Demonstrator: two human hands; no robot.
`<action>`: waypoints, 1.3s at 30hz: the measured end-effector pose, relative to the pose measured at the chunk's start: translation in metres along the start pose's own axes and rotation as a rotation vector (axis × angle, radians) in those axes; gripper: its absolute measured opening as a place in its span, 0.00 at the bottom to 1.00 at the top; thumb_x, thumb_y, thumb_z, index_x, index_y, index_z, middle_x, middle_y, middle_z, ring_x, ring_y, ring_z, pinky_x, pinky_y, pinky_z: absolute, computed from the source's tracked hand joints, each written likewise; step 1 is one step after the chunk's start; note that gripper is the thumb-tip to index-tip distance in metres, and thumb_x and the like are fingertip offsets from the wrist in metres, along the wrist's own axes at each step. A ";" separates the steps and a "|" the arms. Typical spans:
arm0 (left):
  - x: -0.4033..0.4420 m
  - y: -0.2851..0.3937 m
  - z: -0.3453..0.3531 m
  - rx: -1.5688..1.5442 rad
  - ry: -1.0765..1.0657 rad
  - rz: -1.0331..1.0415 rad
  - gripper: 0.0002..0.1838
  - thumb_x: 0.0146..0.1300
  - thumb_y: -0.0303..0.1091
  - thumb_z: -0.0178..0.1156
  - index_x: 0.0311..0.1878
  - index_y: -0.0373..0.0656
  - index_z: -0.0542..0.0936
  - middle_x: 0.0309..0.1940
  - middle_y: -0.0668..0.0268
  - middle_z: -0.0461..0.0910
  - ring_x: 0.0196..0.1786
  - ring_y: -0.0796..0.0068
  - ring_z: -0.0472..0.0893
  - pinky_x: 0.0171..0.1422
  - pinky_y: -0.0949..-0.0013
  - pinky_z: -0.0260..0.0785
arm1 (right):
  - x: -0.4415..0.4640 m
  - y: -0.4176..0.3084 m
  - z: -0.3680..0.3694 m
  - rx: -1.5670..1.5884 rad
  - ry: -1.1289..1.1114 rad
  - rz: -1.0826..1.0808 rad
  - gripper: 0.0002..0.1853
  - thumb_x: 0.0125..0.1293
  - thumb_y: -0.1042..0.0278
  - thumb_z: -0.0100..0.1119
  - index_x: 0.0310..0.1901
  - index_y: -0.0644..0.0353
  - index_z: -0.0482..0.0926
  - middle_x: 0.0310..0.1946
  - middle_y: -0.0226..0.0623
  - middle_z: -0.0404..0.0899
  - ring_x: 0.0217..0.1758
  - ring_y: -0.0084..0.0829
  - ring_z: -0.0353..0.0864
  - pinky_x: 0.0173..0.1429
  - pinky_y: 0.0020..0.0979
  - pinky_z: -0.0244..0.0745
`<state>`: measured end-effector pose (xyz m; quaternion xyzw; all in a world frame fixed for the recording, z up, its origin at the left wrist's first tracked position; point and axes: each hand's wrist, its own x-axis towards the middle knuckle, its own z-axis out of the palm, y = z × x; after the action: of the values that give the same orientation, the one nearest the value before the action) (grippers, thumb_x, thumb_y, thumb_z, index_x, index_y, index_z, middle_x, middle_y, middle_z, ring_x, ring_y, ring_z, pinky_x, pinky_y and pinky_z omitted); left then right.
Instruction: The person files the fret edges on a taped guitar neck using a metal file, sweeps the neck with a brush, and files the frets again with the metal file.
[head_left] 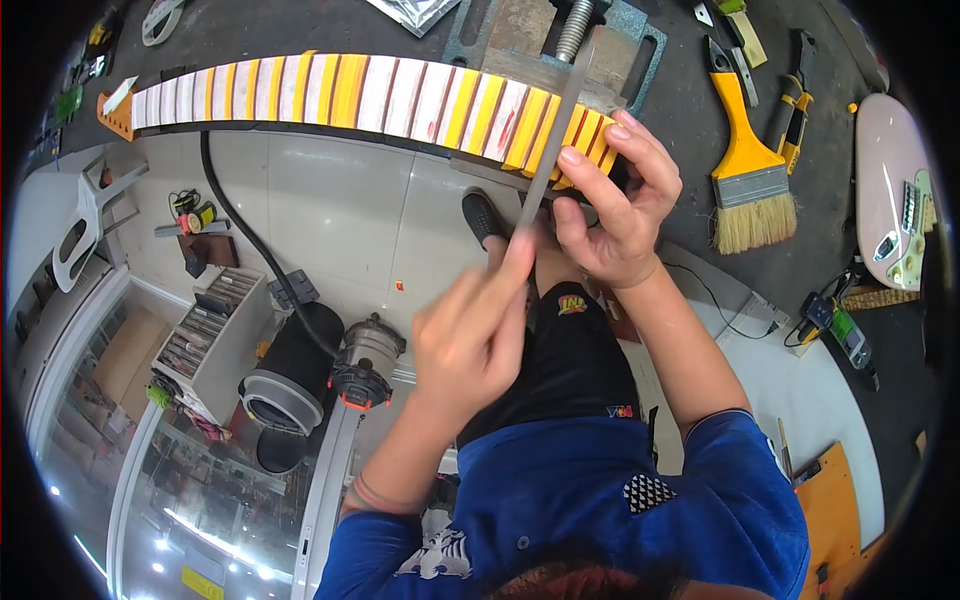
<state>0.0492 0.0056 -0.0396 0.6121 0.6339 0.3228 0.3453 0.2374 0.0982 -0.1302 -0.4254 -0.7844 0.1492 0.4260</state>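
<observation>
A guitar neck [400,97] lies across the bench, its fretboard covered in yellow and white tape strips between the frets. Its headstock [117,117] is at the far left. My left hand [470,325], blurred by motion, is closed around the lower end of a long narrow metal file [558,135]. The file crosses the yellow-taped frets near the neck's right end at a steep slant. Curled at that right end is my right hand [625,205], its fingertips on the neck and close to the file, with the thumb below the edge.
Behind the neck sits a metal vise [520,45]. To the right are a yellow-handled paintbrush [740,140], a utility knife [793,110] and a pale guitar body [890,190]. A vacuum cleaner [365,365] stands on the floor below, near a drawer rack [215,335].
</observation>
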 end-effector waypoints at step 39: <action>0.060 0.011 0.014 0.055 0.058 0.025 0.31 0.65 0.19 0.69 0.72 0.45 0.88 0.29 0.64 0.75 0.25 0.63 0.79 0.30 0.60 0.73 | 0.000 0.001 0.004 -0.009 0.021 -0.007 0.23 0.68 0.67 0.74 0.65 0.44 0.90 0.69 0.42 0.73 0.75 0.52 0.77 0.79 0.46 0.77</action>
<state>0.0664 0.0660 -0.0412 0.6198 0.6446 0.3270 0.3057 0.2349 0.0989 -0.1334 -0.4262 -0.7820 0.1395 0.4329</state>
